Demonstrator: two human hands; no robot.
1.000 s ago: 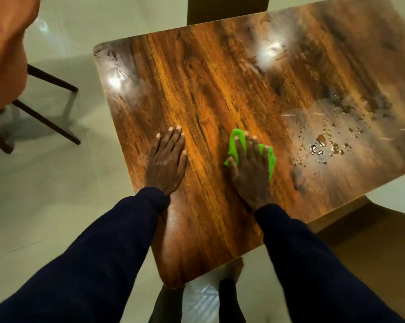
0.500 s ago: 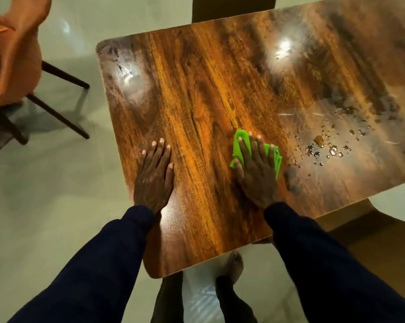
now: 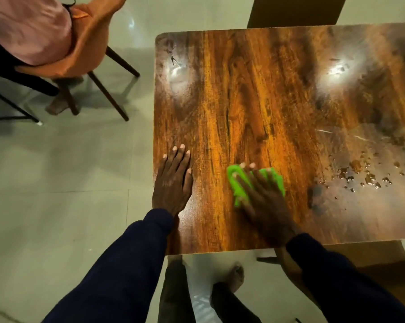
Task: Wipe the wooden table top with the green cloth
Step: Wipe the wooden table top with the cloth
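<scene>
A home dining area: a glossy wooden table top point(image 3: 278, 108) stands on pale floor tiles point(image 3: 64, 183), with an orange shell chair point(image 3: 89, 50) on dark legs beside it.

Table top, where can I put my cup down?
Bare wood lies between the left hand and the green cloth, and across the table top beyond both hands. Crowded: water droplets right of the right hand pressing the cloth.

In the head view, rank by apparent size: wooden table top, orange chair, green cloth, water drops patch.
1. wooden table top
2. orange chair
3. water drops patch and green cloth: unsure, right hand partly covers the cloth
</scene>
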